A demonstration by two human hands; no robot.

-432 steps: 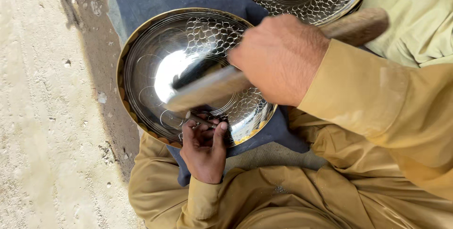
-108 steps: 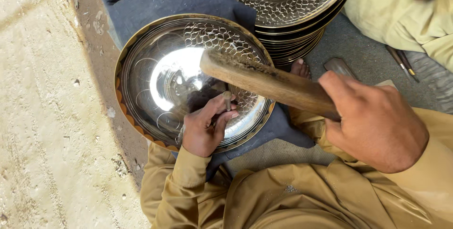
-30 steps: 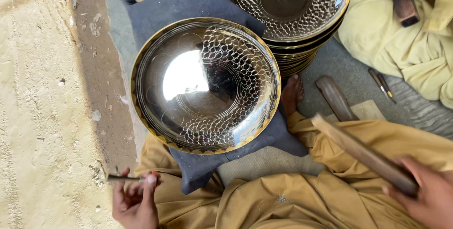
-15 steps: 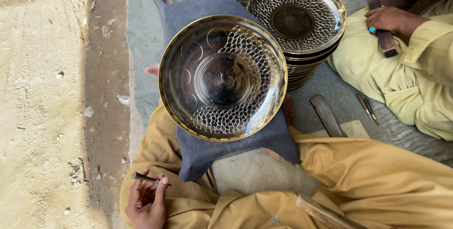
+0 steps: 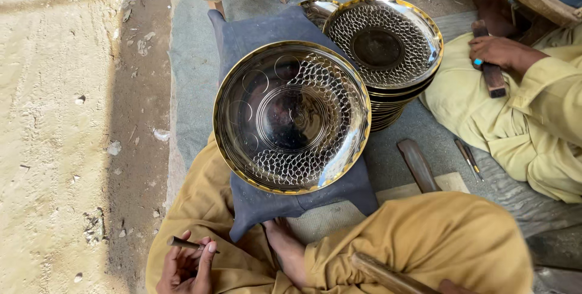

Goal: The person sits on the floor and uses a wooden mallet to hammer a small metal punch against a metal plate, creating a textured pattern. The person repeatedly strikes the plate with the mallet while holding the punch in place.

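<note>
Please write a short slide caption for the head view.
Left hand holds a small punch below a patterned metal plate on a cushion.

Mustard-tan loose trousers w/ matching long sleeve [image 5: 182, 233]; barefoot.

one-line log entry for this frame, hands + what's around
left hand: holds thin punch | right hand: out of view, mallet handle by knee | patterned metal bowl: untouched on dark cushion | bowl stack behind
</note>
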